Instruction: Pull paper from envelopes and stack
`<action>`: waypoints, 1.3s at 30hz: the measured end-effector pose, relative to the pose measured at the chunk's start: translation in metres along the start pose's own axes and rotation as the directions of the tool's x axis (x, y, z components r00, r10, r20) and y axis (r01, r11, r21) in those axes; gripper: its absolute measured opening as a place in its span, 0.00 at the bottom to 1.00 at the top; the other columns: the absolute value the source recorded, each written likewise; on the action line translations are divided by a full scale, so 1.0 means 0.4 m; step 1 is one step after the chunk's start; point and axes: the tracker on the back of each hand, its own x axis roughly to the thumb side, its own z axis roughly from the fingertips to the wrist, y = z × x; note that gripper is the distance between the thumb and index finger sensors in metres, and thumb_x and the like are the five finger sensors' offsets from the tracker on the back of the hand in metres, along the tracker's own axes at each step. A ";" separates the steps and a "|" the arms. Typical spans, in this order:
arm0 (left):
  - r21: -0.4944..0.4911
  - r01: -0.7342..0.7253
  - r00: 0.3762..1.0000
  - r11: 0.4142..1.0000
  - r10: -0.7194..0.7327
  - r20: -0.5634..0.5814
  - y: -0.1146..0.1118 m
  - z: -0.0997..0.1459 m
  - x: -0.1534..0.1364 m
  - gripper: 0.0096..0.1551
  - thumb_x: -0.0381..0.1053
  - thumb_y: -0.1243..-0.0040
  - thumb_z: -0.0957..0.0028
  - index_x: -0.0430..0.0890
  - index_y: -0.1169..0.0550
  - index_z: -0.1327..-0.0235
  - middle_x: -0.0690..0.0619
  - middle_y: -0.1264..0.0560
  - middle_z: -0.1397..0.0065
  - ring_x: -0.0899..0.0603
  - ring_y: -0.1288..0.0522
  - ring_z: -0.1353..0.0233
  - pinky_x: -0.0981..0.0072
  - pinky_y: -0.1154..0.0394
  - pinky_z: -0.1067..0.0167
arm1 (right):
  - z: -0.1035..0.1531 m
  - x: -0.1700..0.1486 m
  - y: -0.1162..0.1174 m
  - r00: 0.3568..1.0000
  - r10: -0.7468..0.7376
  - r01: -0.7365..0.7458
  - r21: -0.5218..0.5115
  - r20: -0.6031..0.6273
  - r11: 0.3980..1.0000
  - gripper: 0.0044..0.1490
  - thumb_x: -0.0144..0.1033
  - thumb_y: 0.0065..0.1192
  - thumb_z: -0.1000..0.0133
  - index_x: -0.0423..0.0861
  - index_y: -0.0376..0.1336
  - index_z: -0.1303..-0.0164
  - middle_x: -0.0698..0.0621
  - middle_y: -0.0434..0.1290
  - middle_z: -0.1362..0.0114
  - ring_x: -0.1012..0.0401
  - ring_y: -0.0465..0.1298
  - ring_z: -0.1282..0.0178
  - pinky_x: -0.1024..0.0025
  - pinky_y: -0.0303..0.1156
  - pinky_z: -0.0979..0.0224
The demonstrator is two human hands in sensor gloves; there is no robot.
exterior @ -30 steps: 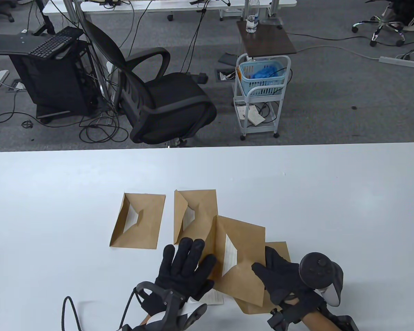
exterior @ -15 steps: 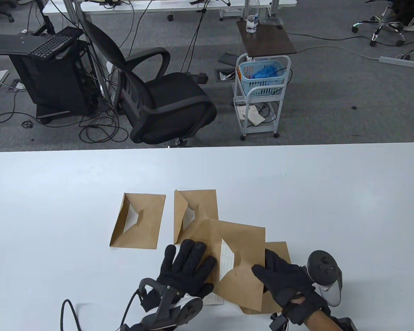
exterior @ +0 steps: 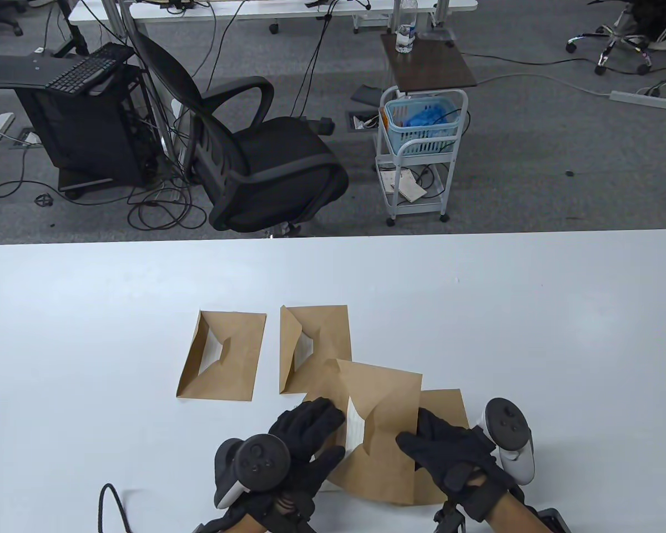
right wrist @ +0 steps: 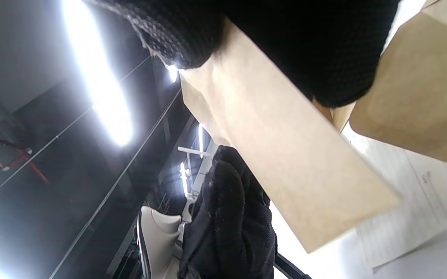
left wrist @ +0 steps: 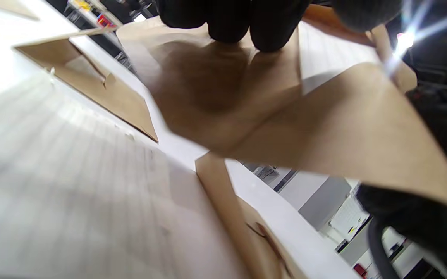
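Observation:
My right hand (exterior: pixel 444 449) grips the right edge of a brown envelope (exterior: pixel 386 444) and holds it tilted a little off the white table (exterior: pixel 89 311). Its flap is open and white paper (exterior: pixel 354 426) shows inside. My left hand (exterior: pixel 309 427) has its fingertips (left wrist: pixel 223 23) on the envelope's left flap, next to the paper, with the thumb apart. A lined white sheet (left wrist: pixel 72 193) lies on the table under my left hand; it also shows in the right wrist view (right wrist: pixel 421 193).
Two more brown envelopes with paper inside lie open on the table, one at the left (exterior: pixel 222 355) and one in the middle (exterior: pixel 317 341). Another brown envelope (exterior: pixel 447 408) lies under the held one. An office chair (exterior: pixel 266 161) and a cart (exterior: pixel 419 150) stand beyond the far edge.
My left hand has turned from lying flat beside the envelope to fingertips on its flap. My right hand has drawn the envelope nearer and a little left. The other envelopes have not moved.

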 end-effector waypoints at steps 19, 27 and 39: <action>0.066 -0.251 0.954 0.966 0.259 -0.153 0.014 0.000 -0.038 0.21 0.54 0.32 0.48 0.49 0.19 0.44 0.46 0.36 0.21 0.31 0.39 0.20 0.30 0.51 0.26 | 0.001 0.026 0.035 0.983 0.176 -0.175 -0.011 0.051 0.984 0.29 0.34 0.65 0.42 0.48 0.63 0.30 0.46 0.79 0.37 0.52 0.87 0.50 0.56 0.81 0.45; 0.091 -0.182 0.973 0.979 0.193 -0.128 0.031 0.003 -0.033 0.19 0.53 0.33 0.48 0.54 0.19 0.44 0.47 0.34 0.22 0.33 0.36 0.20 0.31 0.49 0.25 | 0.010 0.040 0.025 0.963 0.257 -0.251 -0.088 0.076 0.964 0.28 0.34 0.67 0.43 0.47 0.65 0.31 0.46 0.80 0.38 0.53 0.88 0.52 0.57 0.82 0.48; 0.194 -0.161 0.945 0.968 0.208 -0.252 0.086 0.015 -0.112 0.18 0.55 0.36 0.46 0.62 0.22 0.43 0.52 0.22 0.34 0.38 0.23 0.31 0.35 0.37 0.29 | 0.036 0.052 -0.055 0.956 0.286 -0.268 -0.201 0.068 0.942 0.28 0.34 0.67 0.44 0.46 0.66 0.32 0.46 0.81 0.40 0.54 0.88 0.55 0.58 0.82 0.49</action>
